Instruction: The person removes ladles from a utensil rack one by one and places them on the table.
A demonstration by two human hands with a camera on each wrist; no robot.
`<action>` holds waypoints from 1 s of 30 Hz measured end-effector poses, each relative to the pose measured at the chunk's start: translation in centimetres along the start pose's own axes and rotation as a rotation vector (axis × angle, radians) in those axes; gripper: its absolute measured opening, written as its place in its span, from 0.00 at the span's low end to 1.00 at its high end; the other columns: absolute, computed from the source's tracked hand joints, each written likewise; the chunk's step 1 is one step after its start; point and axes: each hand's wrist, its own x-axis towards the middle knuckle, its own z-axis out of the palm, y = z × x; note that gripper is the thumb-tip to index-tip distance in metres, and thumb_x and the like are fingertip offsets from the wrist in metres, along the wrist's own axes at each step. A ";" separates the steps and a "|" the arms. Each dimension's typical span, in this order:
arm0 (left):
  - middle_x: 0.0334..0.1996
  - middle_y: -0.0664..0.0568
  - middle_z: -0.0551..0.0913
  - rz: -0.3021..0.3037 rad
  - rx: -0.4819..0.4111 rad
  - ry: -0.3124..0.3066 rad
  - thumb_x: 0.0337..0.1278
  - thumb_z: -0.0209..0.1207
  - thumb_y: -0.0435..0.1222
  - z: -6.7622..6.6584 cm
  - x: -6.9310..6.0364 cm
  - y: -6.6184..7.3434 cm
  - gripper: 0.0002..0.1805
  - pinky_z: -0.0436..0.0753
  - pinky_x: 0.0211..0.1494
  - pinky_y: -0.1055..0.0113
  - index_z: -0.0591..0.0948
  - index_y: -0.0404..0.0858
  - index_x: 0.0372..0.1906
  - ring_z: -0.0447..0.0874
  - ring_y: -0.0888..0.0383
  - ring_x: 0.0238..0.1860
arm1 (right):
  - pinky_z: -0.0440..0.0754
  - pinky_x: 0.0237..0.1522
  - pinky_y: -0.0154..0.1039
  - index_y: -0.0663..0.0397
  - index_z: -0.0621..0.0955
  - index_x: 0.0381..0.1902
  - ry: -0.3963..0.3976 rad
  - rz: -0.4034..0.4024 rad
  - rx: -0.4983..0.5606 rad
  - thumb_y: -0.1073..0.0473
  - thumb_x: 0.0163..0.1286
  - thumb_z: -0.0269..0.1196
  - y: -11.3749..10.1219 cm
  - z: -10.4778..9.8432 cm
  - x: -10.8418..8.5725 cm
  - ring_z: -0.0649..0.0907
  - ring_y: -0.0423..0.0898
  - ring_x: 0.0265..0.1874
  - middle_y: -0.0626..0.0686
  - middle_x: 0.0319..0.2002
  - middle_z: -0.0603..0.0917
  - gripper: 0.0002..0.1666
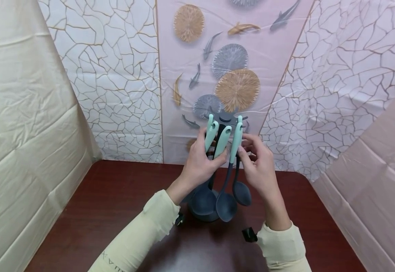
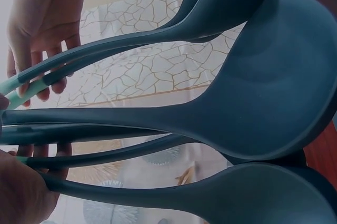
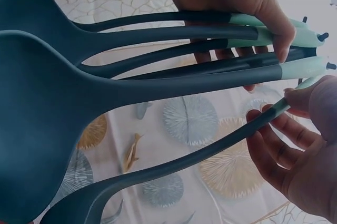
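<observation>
Several dark kitchen utensils with mint-green handles hang upright on a dark stand (image 1: 225,117) with hooks. My left hand (image 1: 200,160) grips a group of the handles from the left, its thumb lying across the front. On the other side, my right hand (image 1: 260,162) pinches the handle of a ladle (image 3: 184,159) between thumb and fingers. Below the hands hang a large ladle (image 1: 203,200), a spoon-shaped utensil (image 1: 226,207) and a smaller rounded bowl (image 1: 242,193). Overlapping handles hide part of the stand's post and some utensils.
The stand's round base (image 1: 205,217) rests on a dark red-brown table (image 1: 115,211). Behind it hangs a patterned cloth (image 1: 126,94) with fish and round motifs. Pale draped cloth (image 1: 24,151) closes off the left side, and more hangs at the right.
</observation>
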 end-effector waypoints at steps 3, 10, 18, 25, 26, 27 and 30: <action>0.54 0.51 0.83 0.002 -0.001 0.007 0.65 0.69 0.35 -0.1 0.0 -0.1 0.36 0.84 0.51 0.59 0.66 0.43 0.74 0.83 0.59 0.47 | 0.78 0.28 0.32 0.52 0.81 0.64 -0.001 -0.014 -0.010 0.67 0.80 0.62 0.2 0.2 0.2 0.84 0.46 0.35 0.52 0.41 0.86 0.18; 0.56 0.50 0.83 -0.005 0.004 0.018 0.66 0.69 0.38 -0.4 -0.1 -0.3 0.36 0.84 0.53 0.58 0.66 0.42 0.74 0.84 0.58 0.50 | 0.79 0.30 0.33 0.55 0.79 0.64 -0.027 -0.003 0.001 0.66 0.80 0.61 0.3 0.6 0.4 0.85 0.47 0.34 0.53 0.41 0.85 0.18; 0.56 0.51 0.83 -0.005 0.001 0.023 0.65 0.69 0.37 -0.3 0.0 -0.3 0.36 0.84 0.53 0.58 0.66 0.43 0.73 0.84 0.58 0.50 | 0.78 0.28 0.33 0.53 0.79 0.65 -0.024 0.002 0.009 0.66 0.81 0.60 0.5 0.7 0.3 0.84 0.48 0.35 0.53 0.43 0.85 0.18; 0.54 0.51 0.83 -0.002 -0.004 0.031 0.65 0.69 0.38 0.1 0.1 -0.4 0.34 0.85 0.51 0.60 0.67 0.44 0.72 0.84 0.58 0.49 | 0.77 0.29 0.32 0.52 0.79 0.66 0.008 0.016 0.024 0.67 0.79 0.62 0.4 0.7 0.1 0.85 0.50 0.38 0.55 0.47 0.86 0.20; 0.54 0.50 0.83 -0.006 -0.007 0.032 0.65 0.69 0.37 0.1 0.1 -0.3 0.34 0.85 0.51 0.60 0.67 0.44 0.72 0.85 0.58 0.49 | 0.78 0.29 0.31 0.52 0.79 0.66 0.013 0.018 0.030 0.67 0.79 0.62 0.4 0.7 0.0 0.85 0.50 0.38 0.55 0.47 0.86 0.21; 0.55 0.50 0.83 -0.007 -0.008 0.030 0.65 0.69 0.37 0.1 0.1 -0.3 0.34 0.85 0.51 0.60 0.67 0.43 0.72 0.85 0.58 0.49 | 0.78 0.30 0.31 0.53 0.79 0.66 0.018 0.020 0.035 0.68 0.79 0.62 0.4 0.7 0.0 0.85 0.51 0.38 0.55 0.47 0.86 0.21; 0.55 0.49 0.83 -0.016 -0.010 0.026 0.65 0.69 0.36 0.2 0.0 -0.2 0.34 0.86 0.50 0.60 0.67 0.43 0.71 0.85 0.58 0.49 | 0.79 0.33 0.30 0.52 0.79 0.66 0.022 0.032 0.049 0.67 0.79 0.62 0.5 0.6 -0.1 0.85 0.51 0.38 0.55 0.47 0.85 0.21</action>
